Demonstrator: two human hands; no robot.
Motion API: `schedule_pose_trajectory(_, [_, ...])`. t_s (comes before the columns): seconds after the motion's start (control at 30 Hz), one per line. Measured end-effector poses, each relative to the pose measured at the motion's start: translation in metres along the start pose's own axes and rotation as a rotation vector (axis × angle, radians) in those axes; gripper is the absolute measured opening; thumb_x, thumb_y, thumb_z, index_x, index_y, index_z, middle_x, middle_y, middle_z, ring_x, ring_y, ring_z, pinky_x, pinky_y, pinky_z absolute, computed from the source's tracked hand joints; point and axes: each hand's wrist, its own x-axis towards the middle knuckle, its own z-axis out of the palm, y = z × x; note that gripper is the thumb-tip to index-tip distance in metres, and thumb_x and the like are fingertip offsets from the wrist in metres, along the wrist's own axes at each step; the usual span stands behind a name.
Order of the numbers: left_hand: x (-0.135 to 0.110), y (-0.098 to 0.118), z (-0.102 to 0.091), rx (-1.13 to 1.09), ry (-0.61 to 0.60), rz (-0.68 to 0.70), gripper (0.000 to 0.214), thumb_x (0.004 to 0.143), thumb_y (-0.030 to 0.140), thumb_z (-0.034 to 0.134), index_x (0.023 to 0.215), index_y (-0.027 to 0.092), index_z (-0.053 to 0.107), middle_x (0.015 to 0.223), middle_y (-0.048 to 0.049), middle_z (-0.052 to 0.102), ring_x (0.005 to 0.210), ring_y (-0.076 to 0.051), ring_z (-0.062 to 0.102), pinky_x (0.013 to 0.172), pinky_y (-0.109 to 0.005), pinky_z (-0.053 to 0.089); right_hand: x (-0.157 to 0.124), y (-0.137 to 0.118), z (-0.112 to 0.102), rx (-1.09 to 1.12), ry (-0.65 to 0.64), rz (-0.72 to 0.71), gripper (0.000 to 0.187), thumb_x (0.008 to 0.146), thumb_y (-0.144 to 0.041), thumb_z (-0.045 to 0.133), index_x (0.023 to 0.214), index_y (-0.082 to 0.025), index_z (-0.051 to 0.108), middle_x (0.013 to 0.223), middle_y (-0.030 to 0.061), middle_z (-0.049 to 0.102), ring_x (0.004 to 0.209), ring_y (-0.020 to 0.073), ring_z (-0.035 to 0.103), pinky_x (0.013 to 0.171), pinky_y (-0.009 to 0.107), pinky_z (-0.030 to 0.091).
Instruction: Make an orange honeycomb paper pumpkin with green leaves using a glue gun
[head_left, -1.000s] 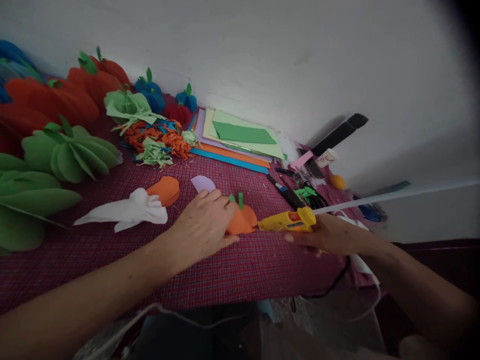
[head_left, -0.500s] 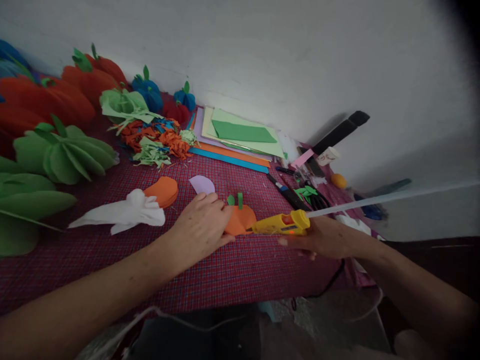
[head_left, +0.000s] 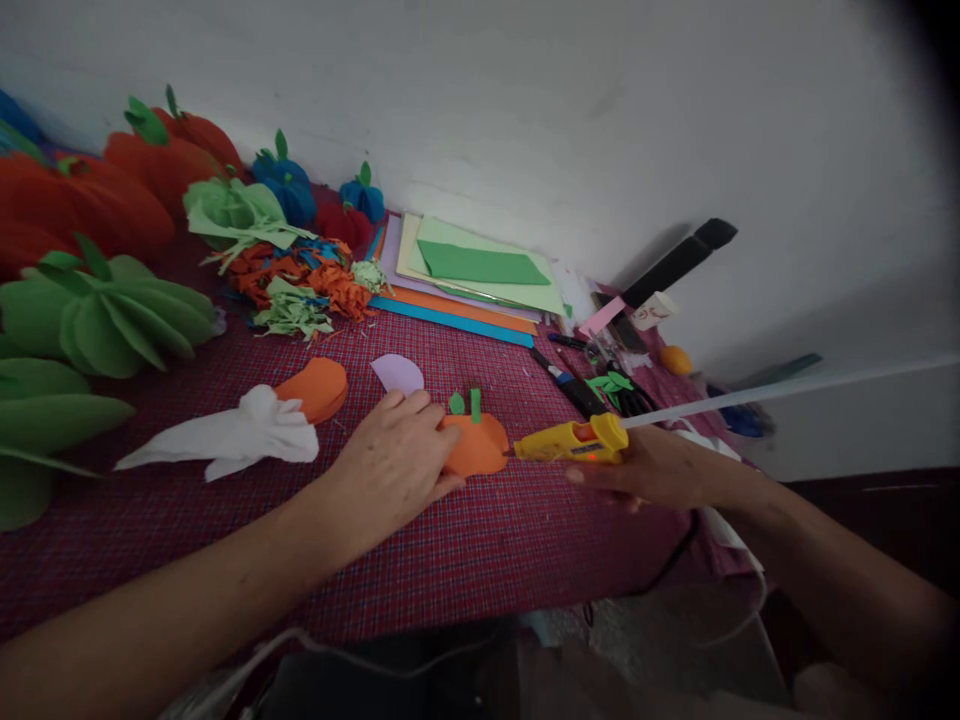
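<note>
An orange paper pumpkin cutout (head_left: 484, 446) lies on the tablecloth, with a green stem (head_left: 475, 405) and a small green leaf (head_left: 457, 404) at its top. My left hand (head_left: 396, 445) holds it down by its left side, fingers curled over the paper and thumb at the lower edge. My right hand (head_left: 651, 468) is wrapped round a yellow glue gun (head_left: 570, 442) with a long glue stick (head_left: 712, 405) in its back. The gun's nozzle points left, by the pumpkin's right edge. A lilac paper piece (head_left: 398, 373) lies just beyond my left fingers.
Folded orange paper (head_left: 322, 388) and a crumpled white cloth or tissue (head_left: 247, 435) lie to the left. Green paper pumpkins (head_left: 112, 310), red ones (head_left: 165, 165) and shredded paper (head_left: 300, 290) stand behind. Stacked coloured sheets (head_left: 480, 265), a cutter (head_left: 566, 382) and a cup (head_left: 654, 311) are farther back.
The glue gun has drawn slightly right, so its nozzle has moved from over the pumpkin to its right edge. My left hand keeps its hold. The view has shifted a little.
</note>
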Motion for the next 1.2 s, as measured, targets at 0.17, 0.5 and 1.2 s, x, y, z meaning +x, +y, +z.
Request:
schedule_pose_trajectory(0.17, [0.001,0.000,0.001,0.016,0.005,0.013,0.027,0.079,0.046,0.055,0.081,0.019,0.059,0.084,-0.0056,0.060,0.087,-0.025,0.049,0.074,-0.037,0.034,0.006,0.000,-0.004,0.023,-0.004,-0.024,0.037,0.073,-0.053,0.057,0.074,-0.017,0.059,0.053,-0.0028,0.052,0.046,0.0093,0.048,0.042,0.018,0.039])
schedule_pose_trajectory(0.5, [0.000,-0.001,0.002,-0.013,-0.011,0.013,0.026,0.081,0.044,0.052,0.083,0.019,0.059,0.084,-0.0051,0.061,0.087,-0.024,0.049,0.077,-0.038,0.033,0.015,-0.007,-0.011,-0.018,0.036,-0.043,0.041,0.073,-0.057,0.055,0.076,-0.016,0.060,0.050,-0.0033,0.050,0.043,0.0089,0.047,0.041,0.019,0.038])
schedule_pose_trajectory(1.2, [0.000,-0.001,0.003,-0.035,-0.019,0.016,0.025,0.082,0.042,0.050,0.083,0.019,0.059,0.084,-0.0048,0.062,0.088,-0.025,0.049,0.079,-0.040,0.035,0.024,-0.013,-0.013,-0.003,0.025,-0.085,0.039,0.073,-0.054,0.057,0.075,-0.015,0.059,0.051,-0.0030,0.052,0.042,0.0084,0.048,0.040,0.019,0.039])
